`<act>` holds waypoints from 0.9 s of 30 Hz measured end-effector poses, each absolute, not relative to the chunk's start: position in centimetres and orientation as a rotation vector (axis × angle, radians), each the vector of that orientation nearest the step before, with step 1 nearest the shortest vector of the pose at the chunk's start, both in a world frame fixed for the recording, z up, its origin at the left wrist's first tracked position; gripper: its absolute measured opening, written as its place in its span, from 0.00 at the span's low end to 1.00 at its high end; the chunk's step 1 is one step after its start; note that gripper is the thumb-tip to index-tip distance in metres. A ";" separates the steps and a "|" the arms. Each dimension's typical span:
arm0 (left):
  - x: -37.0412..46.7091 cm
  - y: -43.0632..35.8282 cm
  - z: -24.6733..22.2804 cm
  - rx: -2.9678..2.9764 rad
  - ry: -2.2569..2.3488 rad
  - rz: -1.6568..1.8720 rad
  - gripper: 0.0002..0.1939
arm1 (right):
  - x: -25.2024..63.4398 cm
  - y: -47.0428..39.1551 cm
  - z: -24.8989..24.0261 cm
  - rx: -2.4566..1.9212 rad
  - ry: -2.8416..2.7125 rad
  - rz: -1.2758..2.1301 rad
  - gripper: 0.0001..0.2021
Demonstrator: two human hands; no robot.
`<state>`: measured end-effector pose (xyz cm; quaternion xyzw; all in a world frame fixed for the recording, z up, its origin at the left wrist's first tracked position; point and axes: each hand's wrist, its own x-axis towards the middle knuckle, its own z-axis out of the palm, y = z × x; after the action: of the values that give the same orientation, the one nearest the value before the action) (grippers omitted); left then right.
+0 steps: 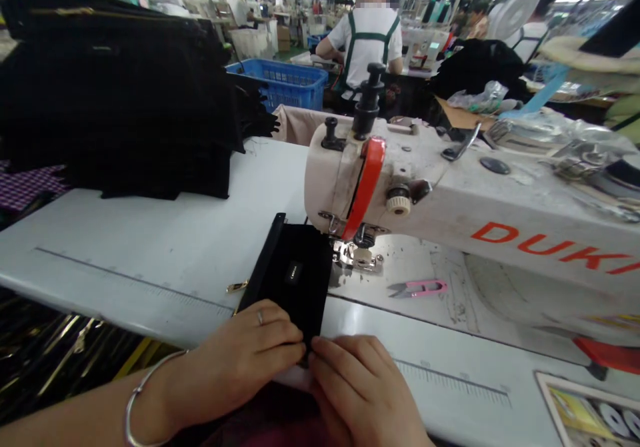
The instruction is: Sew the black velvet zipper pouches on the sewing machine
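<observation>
L grip (260, 340) & R grip (363, 374) pinch blk pouch (307, 254) at near R corner, prob to keep it flat on surface (175, 234), edge beside presser ft (344, 254).

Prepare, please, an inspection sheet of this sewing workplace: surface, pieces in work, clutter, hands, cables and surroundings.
Surface: white sewing table with printed ruler, carrying a sewing machine.
Pieces in work: black fabric piece with small label and gold zipper pull, right edge by the presser foot.
Clutter: pink thread snips under the machine arm; tall stack of black fabric pieces, far left.
Hands: left hand on the piece's near end, right hand at its near corner; grip partly hidden.
Cables: nothing seen.
Surroundings: blue plastic basket; person in white shirt, facing away.
</observation>
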<state>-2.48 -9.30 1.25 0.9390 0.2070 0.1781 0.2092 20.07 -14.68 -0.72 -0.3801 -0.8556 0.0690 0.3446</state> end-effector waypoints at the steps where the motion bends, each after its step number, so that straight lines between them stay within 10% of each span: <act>1: -2.4 -8.9 1.3 2.621 0.564 0.487 0.12 | 20.2 -14.4 -0.6 -0.985 -2.240 0.197 0.10; 27: -0.5 1.1 -0.4 2.885 0.426 0.518 0.09 | 22.3 -7.2 1.0 -1.259 -2.454 0.323 0.16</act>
<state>-0.46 1.07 -0.42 0.9700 0.1434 0.1743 0.0898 22.28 -7.15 1.03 -0.4460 -0.8690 0.1142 0.1814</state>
